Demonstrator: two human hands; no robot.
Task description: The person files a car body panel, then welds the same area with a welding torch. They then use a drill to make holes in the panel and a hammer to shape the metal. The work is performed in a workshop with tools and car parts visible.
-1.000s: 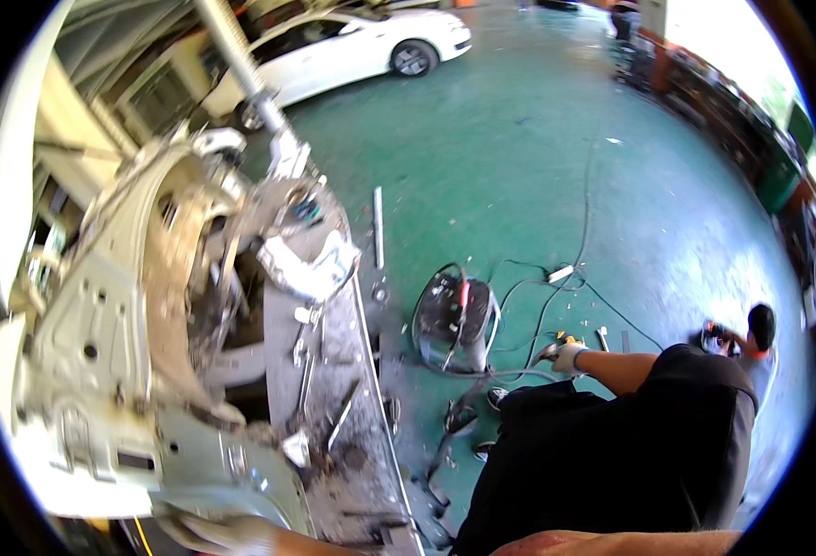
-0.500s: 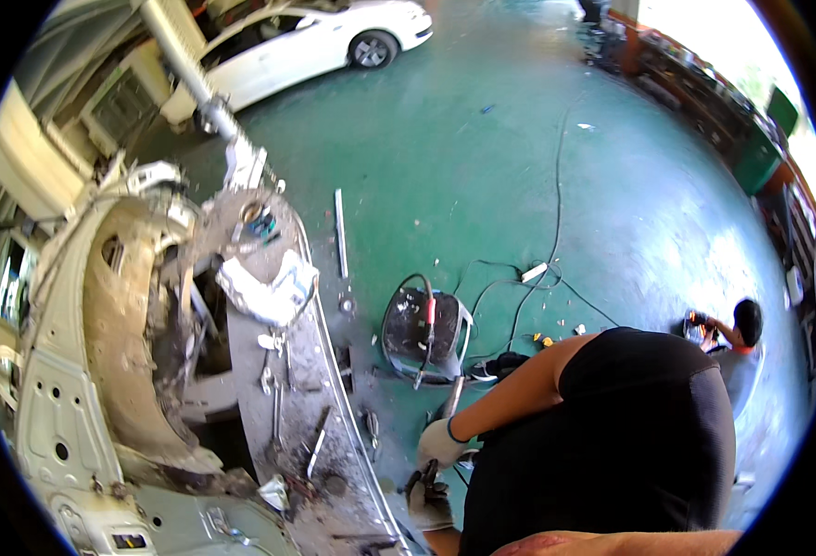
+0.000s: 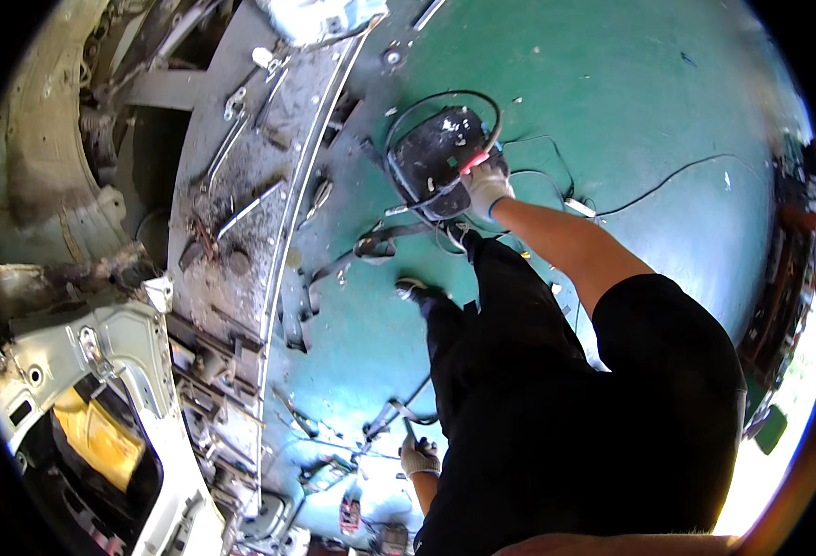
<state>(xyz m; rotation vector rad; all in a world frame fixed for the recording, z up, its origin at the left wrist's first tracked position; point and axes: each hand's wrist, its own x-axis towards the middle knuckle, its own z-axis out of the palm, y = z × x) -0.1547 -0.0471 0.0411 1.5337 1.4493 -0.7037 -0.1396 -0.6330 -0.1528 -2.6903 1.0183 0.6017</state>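
Note:
My right hand (image 3: 487,188), in a pale work glove, reaches out to a black-topped stool-like stand (image 3: 426,153). Its fingers close on the red grip (image 3: 474,163) of a tool with a thick black cable (image 3: 445,93) that loops over the stand. My left hand (image 3: 419,456), also gloved, hangs low beside my body. Its fingers are curled around a thin dark thing, too small to name, whose end sticks up from the fist. Both of my shoes (image 3: 411,286) stand on the green floor.
At left, a grey metal bench (image 3: 269,120) carries wrenches (image 3: 227,148) and a light rod (image 3: 252,206). Beyond it is a stripped car body (image 3: 46,185). A dark strap (image 3: 371,246) and thin cords (image 3: 667,190) lie on the floor. Tools (image 3: 349,514) lie near my left hand.
My view has swung down and round. My hands have moved apart: the right has gone out to the red grip, the left stays near my body. The other person has left view.

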